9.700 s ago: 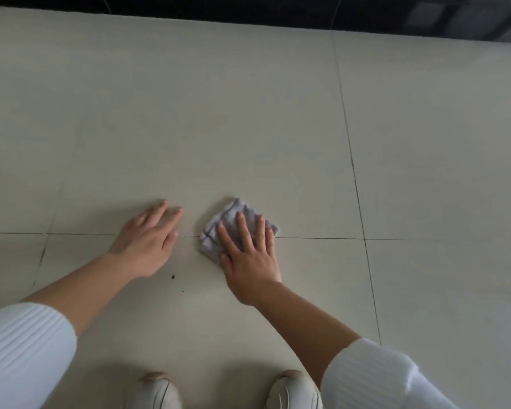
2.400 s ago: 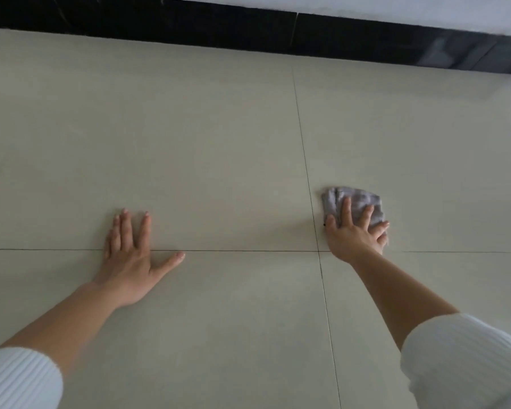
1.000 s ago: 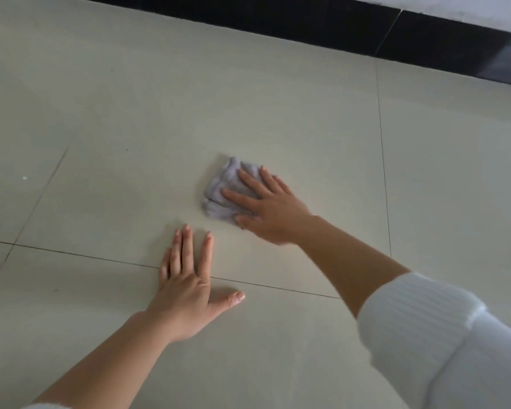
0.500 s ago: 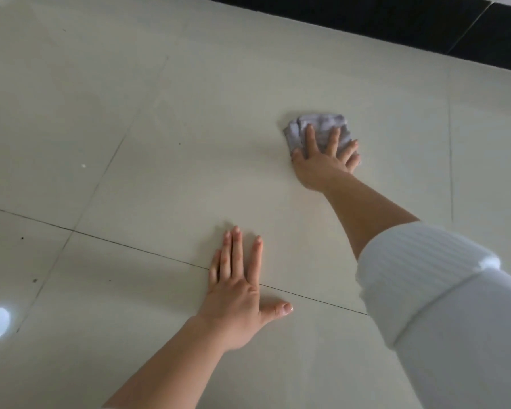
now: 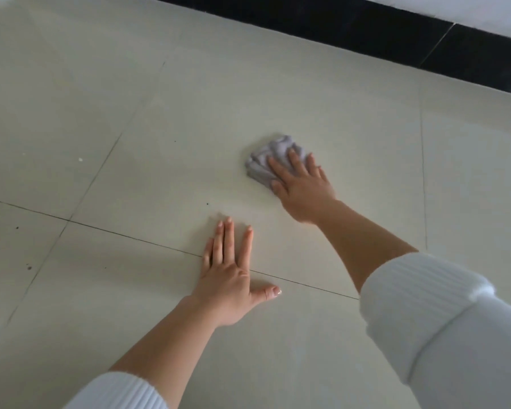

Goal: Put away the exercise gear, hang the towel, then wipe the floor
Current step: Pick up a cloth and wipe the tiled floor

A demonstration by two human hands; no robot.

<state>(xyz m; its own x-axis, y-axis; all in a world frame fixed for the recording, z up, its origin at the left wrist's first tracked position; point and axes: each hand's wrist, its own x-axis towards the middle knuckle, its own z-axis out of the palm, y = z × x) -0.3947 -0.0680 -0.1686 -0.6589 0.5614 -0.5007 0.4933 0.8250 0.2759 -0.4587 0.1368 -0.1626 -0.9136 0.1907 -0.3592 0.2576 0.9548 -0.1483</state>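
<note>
Right hand [image 5: 303,188]: lay flat, fingers straight and spread, pressing down on crumpled grey cloth [image 5: 266,160]. Cloth was bunched under and just beyond fingertips, on beige tiled floor [image 5: 136,137]. Left hand [image 5: 227,280]: rested palm down on floor, fingers extended, thumb out, nearer body than right hand, apart from cloth, fingers crossing grout line [image 5: 115,233]. White ribbed sleeves [image 5: 422,302] sat pushed up forearms. Black skirting [image 5: 366,28] ran beyond cloth.

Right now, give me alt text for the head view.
The right hand presses a crumpled grey cloth onto a pale tiled floor. The left hand rests flat on the floor, nearer the person. Both arms wear white sleeves.
</note>
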